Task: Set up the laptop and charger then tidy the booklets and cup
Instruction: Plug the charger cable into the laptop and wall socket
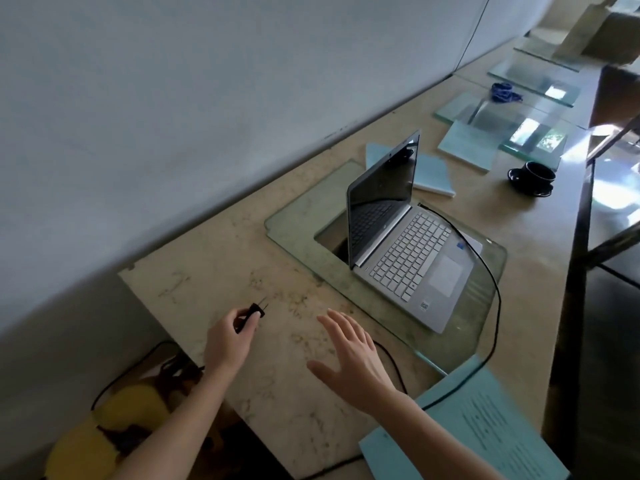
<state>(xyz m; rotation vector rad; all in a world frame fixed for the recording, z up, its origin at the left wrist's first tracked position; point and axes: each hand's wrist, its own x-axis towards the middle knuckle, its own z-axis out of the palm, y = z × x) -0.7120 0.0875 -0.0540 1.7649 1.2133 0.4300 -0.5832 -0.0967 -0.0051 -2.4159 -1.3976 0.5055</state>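
At the counter's near-left corner, left hand (227, 337) pinches the plug (254, 311), right hand (349, 355) spread; the trailing cord (497, 299) might drag the laptop (405, 244)

We record soft, dim daylight from the right, with white glare patches on the glass panels (535, 133) and a pale reflection on the dark screen of the laptop (381, 195). We note wide-angle bending along the wall (207, 98), faint shadows, and softness worst at the upper right corner.
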